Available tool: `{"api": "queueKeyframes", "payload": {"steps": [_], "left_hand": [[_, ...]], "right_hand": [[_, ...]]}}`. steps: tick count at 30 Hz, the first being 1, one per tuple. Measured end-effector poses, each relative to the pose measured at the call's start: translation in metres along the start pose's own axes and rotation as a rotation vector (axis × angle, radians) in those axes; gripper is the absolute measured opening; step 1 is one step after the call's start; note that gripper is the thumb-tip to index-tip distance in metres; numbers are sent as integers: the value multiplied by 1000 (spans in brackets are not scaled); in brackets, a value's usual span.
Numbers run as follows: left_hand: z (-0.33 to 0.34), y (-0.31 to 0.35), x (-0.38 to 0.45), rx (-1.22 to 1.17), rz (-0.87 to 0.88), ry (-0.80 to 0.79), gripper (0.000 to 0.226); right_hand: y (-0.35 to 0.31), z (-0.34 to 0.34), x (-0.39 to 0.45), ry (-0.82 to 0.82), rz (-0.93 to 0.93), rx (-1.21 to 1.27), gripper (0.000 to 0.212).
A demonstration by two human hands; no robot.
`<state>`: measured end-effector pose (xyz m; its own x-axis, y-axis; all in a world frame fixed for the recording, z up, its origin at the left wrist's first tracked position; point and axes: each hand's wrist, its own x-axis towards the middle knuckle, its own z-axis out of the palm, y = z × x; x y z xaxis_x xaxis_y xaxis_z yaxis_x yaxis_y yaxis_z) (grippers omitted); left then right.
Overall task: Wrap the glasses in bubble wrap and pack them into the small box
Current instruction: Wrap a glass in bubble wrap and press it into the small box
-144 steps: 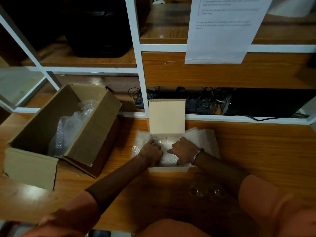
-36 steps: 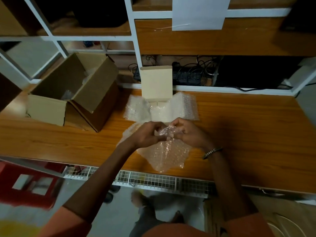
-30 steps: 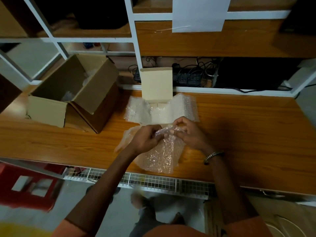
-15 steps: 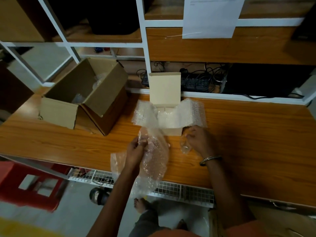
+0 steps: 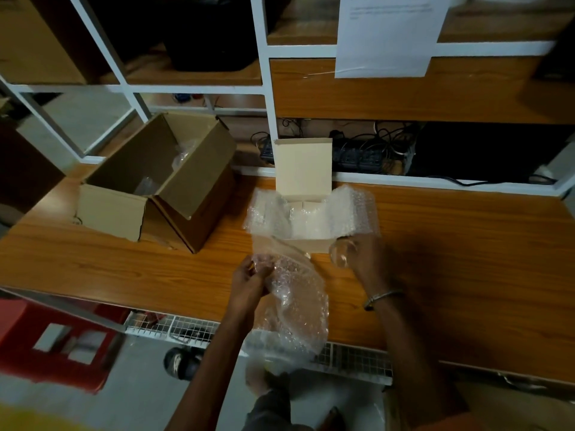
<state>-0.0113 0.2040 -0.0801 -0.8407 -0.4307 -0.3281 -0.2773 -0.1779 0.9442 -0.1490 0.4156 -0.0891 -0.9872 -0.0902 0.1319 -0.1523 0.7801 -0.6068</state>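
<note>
Wooden desk (image 5: 451, 250) ran left to right under a white-framed shelf unit (image 5: 267, 98); a sheet of paper (image 5: 385, 35) hung from the shelf above.

Large cardboard box (image 5: 186, 181) sat on the desk's left part, tipped so its opening faced up and toward the camera, with some bubble wrap visible inside.

Small box (image 5: 306, 222) stood at centre near the desk's back, lid flap upright at the rear, lined with bubble wrap that spilled over both side walls.

Loose sheet of bubble wrap (image 5: 295, 303) hung with its long axis roughly front to back, upper end just in front of the small box, lower end drooping past the desk's front edge.

Left hand (image 5: 252, 281) was pinched on the sheet's upper left edge.

Right hand (image 5: 367, 259) was closed around a clear glass (image 5: 342, 253) held just beside the small box's front right corner. The glass was blurred; which way its mouth pointed could not be told.

Against half a second before: the right hand with the glass sat a little higher and closer to the box corner, the sheet hung in much the same place, and the boxes had not moved. A second ago both hands were together at the sheet.
</note>
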Motion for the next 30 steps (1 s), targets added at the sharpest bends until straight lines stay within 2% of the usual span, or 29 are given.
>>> {"api": "queueKeyframes", "payload": {"steps": [2, 4, 8, 11, 16, 18, 23, 27, 29, 30], "left_hand": [[3, 1, 1, -20, -17, -25, 25], [9, 9, 0, -68, -44, -43, 28], [16, 28, -3, -148, -37, -121, 33], [19, 41, -4, -205, -11, -211, 57], [18, 53, -9, -207, 21, -325, 72], [15, 52, -8, -254, 3, -374, 60], [20, 55, -12, -171, -35, -294, 44], [20, 55, -12, -176, -10, -279, 36], [18, 56, -12, -182, -1, -284, 36], [17, 56, -11, -190, -4, -296, 37]], "right_hand": [[-13, -19, 6, 110, -41, 119, 10], [-27, -36, 11, 124, -15, 282, 8], [-49, -49, 8, -97, 187, 876, 8], [-48, -40, 0, -314, 240, 1061, 11], [-41, -27, -3, -425, 289, 1136, 14], [-39, -23, -4, -474, 283, 1131, 21], [-46, -20, -11, -578, 279, 1082, 27], [-50, -20, -11, -576, 327, 1150, 30], [-50, -21, -7, -521, 275, 1005, 43], [-49, -22, -5, -486, 254, 903, 57]]}}
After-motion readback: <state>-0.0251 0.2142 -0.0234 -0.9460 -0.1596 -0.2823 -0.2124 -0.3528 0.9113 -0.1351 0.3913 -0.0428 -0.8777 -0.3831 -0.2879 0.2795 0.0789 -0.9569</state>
